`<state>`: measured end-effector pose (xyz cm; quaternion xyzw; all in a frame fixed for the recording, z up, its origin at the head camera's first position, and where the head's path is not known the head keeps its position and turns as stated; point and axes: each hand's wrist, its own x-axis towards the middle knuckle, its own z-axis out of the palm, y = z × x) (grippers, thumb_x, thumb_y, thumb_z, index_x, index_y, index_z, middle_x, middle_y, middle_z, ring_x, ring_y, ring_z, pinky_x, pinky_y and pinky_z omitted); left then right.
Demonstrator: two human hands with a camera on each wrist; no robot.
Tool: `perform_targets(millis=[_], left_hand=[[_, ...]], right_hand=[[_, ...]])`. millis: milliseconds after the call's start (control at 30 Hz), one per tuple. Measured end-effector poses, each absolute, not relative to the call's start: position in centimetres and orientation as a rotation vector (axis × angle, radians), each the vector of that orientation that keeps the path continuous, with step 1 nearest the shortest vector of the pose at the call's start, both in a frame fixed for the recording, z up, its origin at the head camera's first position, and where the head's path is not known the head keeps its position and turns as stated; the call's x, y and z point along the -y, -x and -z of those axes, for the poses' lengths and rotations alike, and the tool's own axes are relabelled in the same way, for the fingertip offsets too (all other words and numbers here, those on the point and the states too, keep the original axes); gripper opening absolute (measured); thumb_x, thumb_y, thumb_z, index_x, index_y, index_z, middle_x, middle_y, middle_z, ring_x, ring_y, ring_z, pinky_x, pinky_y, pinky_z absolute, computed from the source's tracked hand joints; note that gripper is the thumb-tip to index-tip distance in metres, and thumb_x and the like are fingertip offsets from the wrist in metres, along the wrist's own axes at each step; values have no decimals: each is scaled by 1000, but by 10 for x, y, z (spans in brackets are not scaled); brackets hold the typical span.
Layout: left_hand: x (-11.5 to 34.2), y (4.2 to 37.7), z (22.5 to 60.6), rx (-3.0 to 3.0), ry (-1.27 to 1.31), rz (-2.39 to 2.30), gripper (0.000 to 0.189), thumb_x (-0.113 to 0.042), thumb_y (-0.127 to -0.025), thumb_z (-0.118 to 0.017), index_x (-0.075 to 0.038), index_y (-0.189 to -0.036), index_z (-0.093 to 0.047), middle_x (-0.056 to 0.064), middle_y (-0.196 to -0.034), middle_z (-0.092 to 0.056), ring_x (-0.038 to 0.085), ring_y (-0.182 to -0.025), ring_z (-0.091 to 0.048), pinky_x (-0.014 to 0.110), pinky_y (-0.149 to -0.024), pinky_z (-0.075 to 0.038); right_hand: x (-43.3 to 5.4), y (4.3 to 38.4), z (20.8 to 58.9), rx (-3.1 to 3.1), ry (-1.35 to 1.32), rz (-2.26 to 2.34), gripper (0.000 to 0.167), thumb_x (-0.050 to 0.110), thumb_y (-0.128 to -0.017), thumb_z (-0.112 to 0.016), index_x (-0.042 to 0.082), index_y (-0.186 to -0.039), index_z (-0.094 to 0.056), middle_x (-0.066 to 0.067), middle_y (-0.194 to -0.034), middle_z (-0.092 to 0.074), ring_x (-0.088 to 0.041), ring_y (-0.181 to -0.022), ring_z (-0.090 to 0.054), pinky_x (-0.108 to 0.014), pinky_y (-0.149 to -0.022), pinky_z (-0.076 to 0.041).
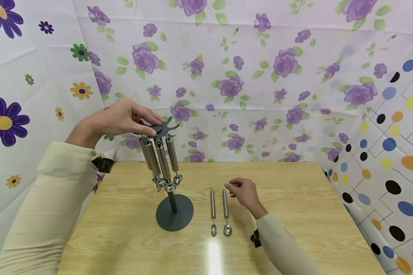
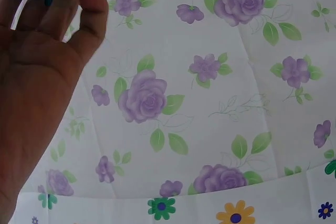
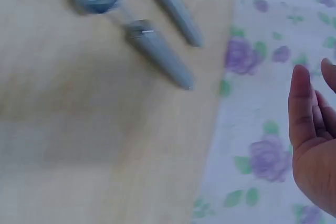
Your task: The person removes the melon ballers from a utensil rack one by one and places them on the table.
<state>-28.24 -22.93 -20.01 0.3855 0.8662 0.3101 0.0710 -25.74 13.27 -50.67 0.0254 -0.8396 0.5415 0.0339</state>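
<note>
My left hand (image 1: 124,118) holds the dark hooked top (image 1: 163,130) of a utensil stand between thumb and fingers. In the left wrist view the stand is mostly out of frame beyond the left hand (image 2: 52,45). Several metal utensils (image 1: 163,160) with scoop-like ends hang from the hooks, above a round dark base (image 1: 172,223). Two more lie side by side on the table: a small oval scoop (image 1: 213,212) and a round-headed scoop (image 1: 226,214). Loosely bent and holding nothing, my right hand (image 1: 244,193) hovers beside the round-headed scoop's handle end. The right wrist view shows this hand (image 3: 315,135) apart from the handles.
A light wood-grain table (image 1: 289,229) carries everything. Behind it hangs a cloth with purple roses (image 1: 230,86). Flowered cloth (image 1: 7,76) borders the left side, and dotted cloth (image 1: 392,164) borders the right.
</note>
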Motion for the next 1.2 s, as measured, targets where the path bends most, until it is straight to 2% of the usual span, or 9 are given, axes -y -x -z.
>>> perform_targets(millis=[167,267,400,567,867,1067,1200], left_hand=[[229,281,202,-2603,-1136,-974,25,-2,-92,-72,3,-116,-73,22,-128,-63,11,-98,-68,25,-76,-55],[227,279,201,-2614,-1124,-981,25,-2,-92,-72,3,-116,-73,22,-129,-63,5,-97,-68,25,-75,-55],[227,278,202,-2630,-1104,-989,24,-1,-92,-71,3,-115,-74,22,-129,-63,7,-96,-68,25,-75,-56],[227,276,203,-2668,-1092,-1000,22,0,-91,-72,2,-113,-75,20,-126,-65,5,-97,-68,25,-75,-56],[223,274,206,-2700,-1117,-1016,21,-1,-91,-73,2,-111,-76,21,-122,-67,8,-91,-70,23,-74,-55],[222,272,207,-2757,-1066,-1018,20,-3,-91,-73,0,-111,-77,18,-120,-69,5,-92,-68,22,-74,-54],[220,270,208,-2802,-1034,-1014,19,-4,-91,-74,-2,-109,-78,16,-119,-70,12,-97,-69,22,-72,-54]], right_hand=[[-122,264,471,2541,-184,-1739,25,17,-94,-73,-3,-109,-72,-12,-89,-72,-26,-76,-71,-38,-70,-59],[-116,267,453,2526,-255,-1773,27,18,-94,-72,-2,-112,-72,-13,-94,-73,-24,-80,-71,-35,-72,-59],[-109,270,435,2506,-356,-1812,28,18,-95,-71,-3,-114,-70,-16,-99,-72,-29,-87,-71,-32,-75,-58],[-102,273,415,2496,-453,-1817,30,18,-97,-69,-1,-119,-69,-18,-104,-72,-26,-89,-72,-34,-80,-57],[-93,272,390,2482,-601,-1824,32,21,-98,-68,4,-125,-68,-9,-109,-72,-27,-98,-70,-39,-89,-54],[-84,273,376,2444,-687,-1869,33,24,-97,-69,8,-127,-69,-6,-116,-71,-19,-102,-68,-37,-92,-52],[-74,272,367,2391,-784,-1955,33,18,-98,-67,4,-128,-68,-9,-119,-71,-24,-109,-66,-36,-94,-51]])
